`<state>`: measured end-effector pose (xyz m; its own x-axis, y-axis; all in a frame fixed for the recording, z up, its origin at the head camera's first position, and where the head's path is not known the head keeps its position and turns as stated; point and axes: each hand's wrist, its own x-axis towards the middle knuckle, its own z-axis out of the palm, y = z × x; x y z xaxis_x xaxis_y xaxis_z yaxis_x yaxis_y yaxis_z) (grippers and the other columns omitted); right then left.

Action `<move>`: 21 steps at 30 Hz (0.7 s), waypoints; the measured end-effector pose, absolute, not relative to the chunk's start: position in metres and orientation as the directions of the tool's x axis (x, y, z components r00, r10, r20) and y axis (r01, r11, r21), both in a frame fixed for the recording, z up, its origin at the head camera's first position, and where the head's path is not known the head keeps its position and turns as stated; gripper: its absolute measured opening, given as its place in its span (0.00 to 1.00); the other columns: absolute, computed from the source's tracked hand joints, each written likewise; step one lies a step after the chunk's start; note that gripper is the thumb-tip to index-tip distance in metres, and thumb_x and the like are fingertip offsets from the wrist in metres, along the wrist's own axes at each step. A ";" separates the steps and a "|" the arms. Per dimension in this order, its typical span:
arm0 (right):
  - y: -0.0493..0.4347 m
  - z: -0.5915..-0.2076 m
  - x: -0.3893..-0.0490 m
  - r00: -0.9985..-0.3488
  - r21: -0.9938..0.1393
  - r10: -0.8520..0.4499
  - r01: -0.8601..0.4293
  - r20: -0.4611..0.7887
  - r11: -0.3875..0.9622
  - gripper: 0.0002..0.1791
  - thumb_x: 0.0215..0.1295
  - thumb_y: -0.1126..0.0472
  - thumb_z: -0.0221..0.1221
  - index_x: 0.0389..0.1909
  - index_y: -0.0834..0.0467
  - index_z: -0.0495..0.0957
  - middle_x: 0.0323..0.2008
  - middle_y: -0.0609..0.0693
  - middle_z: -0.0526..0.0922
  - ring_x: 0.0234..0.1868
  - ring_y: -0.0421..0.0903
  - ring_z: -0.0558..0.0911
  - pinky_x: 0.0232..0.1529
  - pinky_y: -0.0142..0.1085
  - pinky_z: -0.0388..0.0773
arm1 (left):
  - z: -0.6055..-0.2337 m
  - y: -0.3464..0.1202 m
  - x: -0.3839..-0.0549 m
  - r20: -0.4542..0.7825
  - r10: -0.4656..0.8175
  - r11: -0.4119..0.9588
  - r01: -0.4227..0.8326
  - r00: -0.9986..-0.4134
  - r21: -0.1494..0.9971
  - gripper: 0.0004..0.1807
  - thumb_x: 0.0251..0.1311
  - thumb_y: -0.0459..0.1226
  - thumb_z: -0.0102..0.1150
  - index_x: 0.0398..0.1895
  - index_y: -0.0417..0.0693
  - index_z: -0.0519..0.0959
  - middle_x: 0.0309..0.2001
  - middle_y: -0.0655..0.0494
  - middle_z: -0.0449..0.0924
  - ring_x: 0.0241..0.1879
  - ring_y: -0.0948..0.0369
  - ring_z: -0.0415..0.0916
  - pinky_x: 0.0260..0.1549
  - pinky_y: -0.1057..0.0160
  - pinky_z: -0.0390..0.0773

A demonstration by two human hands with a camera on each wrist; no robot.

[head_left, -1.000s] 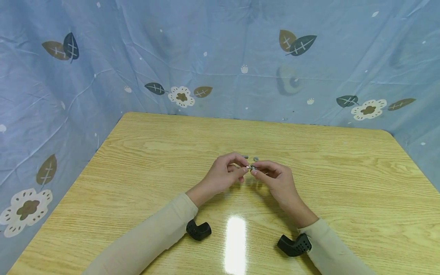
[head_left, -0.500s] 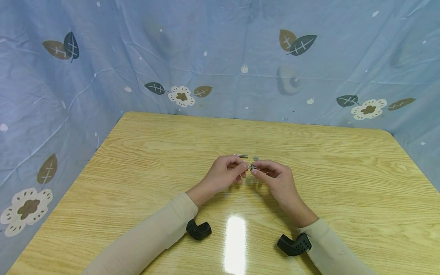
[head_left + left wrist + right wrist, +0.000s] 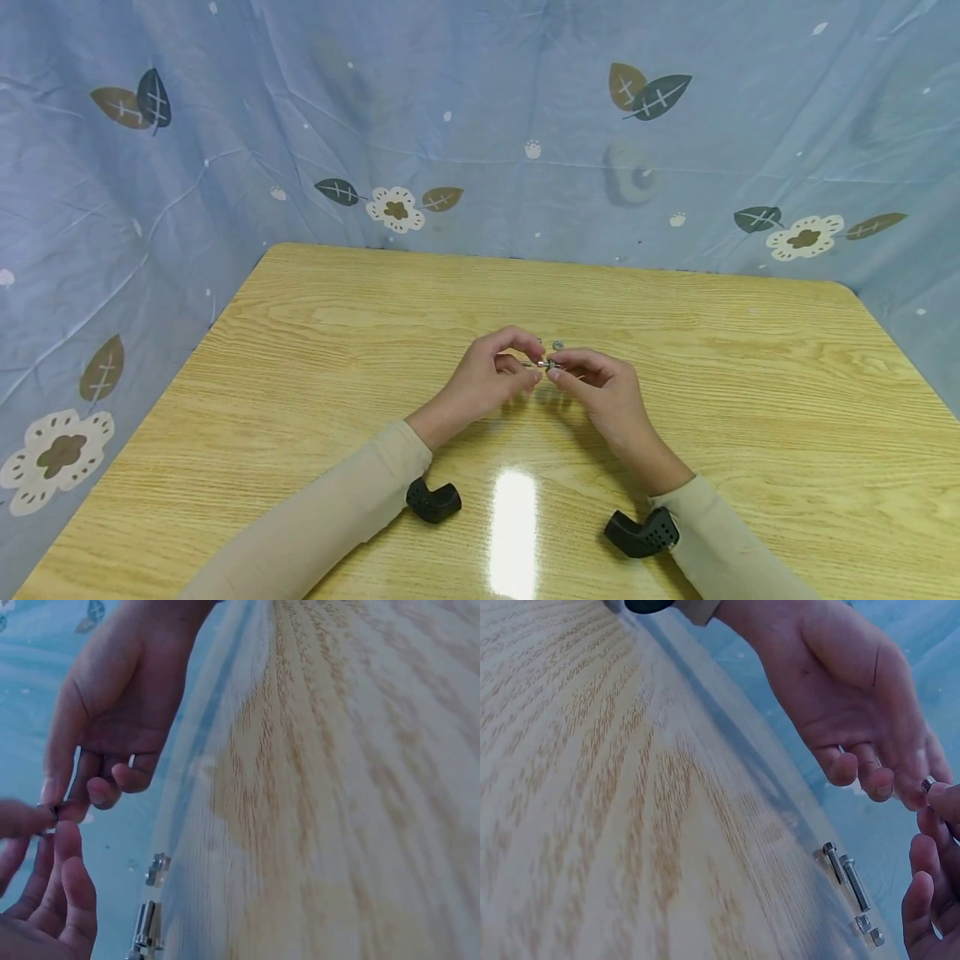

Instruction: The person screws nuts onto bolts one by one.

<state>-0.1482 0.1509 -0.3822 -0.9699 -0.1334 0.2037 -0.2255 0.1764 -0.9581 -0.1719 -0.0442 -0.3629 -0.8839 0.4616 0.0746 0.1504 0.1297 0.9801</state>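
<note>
My right hand pinches a small nut between thumb and forefinger, above the table. From the other side, my left hand curls its thumb and fingers round a silver bolt that reaches the nut. Its thumb and forefinger tips stand slightly apart around the bolt. In the right wrist view the metal end shows between the fingertips. The left wrist view hides most of the bolt behind the fingers; the right hand is above, the left hand below.
Two bolts and two nuts lie on the wood-grain table just beyond the hands. A patterned blue cloth hangs behind the table. Black wrist mounts sit on both sleeves.
The left forefinger and thumb closed together half a second ago, then spread apart again around the bolt. The left forefinger now hides most of the bolts lying behind. The right hand stays put.
</note>
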 end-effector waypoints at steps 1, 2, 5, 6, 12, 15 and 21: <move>0.151 -0.382 -0.148 -0.970 -0.958 -0.133 -0.225 0.204 0.177 0.13 0.63 0.62 0.63 0.46 0.65 0.82 0.38 0.36 0.84 0.38 0.37 0.82 0.39 0.29 0.80 | -0.362 -0.044 -0.172 0.070 0.461 0.122 0.141 -0.885 0.982 0.13 0.64 0.31 0.57 0.52 0.47 0.75 0.47 0.51 0.76 0.38 0.45 0.82 0.32 0.54 0.79; 0.151 -0.382 -0.148 -0.970 -0.959 -0.132 -0.224 0.203 0.176 0.13 0.63 0.62 0.63 0.46 0.65 0.82 0.38 0.36 0.84 0.38 0.37 0.82 0.39 0.29 0.80 | -0.362 -0.044 -0.172 0.063 0.459 0.117 0.131 -0.886 0.985 0.14 0.65 0.32 0.56 0.53 0.46 0.74 0.48 0.51 0.76 0.38 0.44 0.81 0.31 0.55 0.78; 0.151 -0.382 -0.148 -0.971 -0.959 -0.130 -0.220 0.198 0.181 0.13 0.63 0.62 0.63 0.46 0.64 0.82 0.38 0.36 0.84 0.38 0.37 0.82 0.39 0.30 0.80 | -0.362 -0.043 -0.172 0.018 0.433 0.151 0.092 -0.901 0.984 0.11 0.69 0.38 0.54 0.52 0.47 0.76 0.47 0.52 0.78 0.36 0.44 0.81 0.28 0.59 0.77; 0.151 -0.382 -0.148 -0.972 -0.958 -0.129 -0.219 0.197 0.183 0.13 0.63 0.62 0.64 0.46 0.64 0.82 0.38 0.36 0.84 0.38 0.37 0.82 0.39 0.30 0.80 | -0.362 -0.043 -0.172 0.003 0.423 0.169 0.082 -0.906 0.982 0.10 0.70 0.39 0.53 0.50 0.48 0.78 0.46 0.51 0.79 0.35 0.44 0.81 0.28 0.58 0.77; 0.151 -0.382 -0.148 -0.973 -0.957 -0.128 -0.214 0.192 0.193 0.13 0.63 0.61 0.64 0.47 0.63 0.82 0.38 0.36 0.84 0.38 0.37 0.83 0.40 0.30 0.80 | -0.363 -0.042 -0.172 -0.032 0.398 0.256 0.078 -0.917 0.964 0.10 0.70 0.42 0.53 0.41 0.50 0.83 0.38 0.48 0.82 0.31 0.47 0.81 0.32 0.59 0.79; 0.151 -0.382 -0.149 -0.974 -0.960 -0.130 -0.209 0.187 0.188 0.14 0.63 0.61 0.64 0.47 0.63 0.82 0.38 0.37 0.84 0.38 0.37 0.83 0.40 0.30 0.80 | -0.363 -0.042 -0.172 -0.033 0.399 0.256 0.077 -0.916 0.964 0.09 0.68 0.43 0.55 0.41 0.52 0.83 0.41 0.51 0.82 0.31 0.48 0.82 0.30 0.62 0.77; 0.151 -0.382 -0.149 -0.972 -0.961 -0.137 -0.214 0.191 0.177 0.14 0.63 0.62 0.63 0.47 0.64 0.82 0.38 0.36 0.84 0.37 0.37 0.83 0.39 0.31 0.80 | -0.363 -0.044 -0.172 0.002 0.424 0.204 0.097 -0.906 0.974 0.06 0.65 0.37 0.59 0.43 0.56 0.81 0.48 0.58 0.80 0.35 0.47 0.83 0.27 0.62 0.74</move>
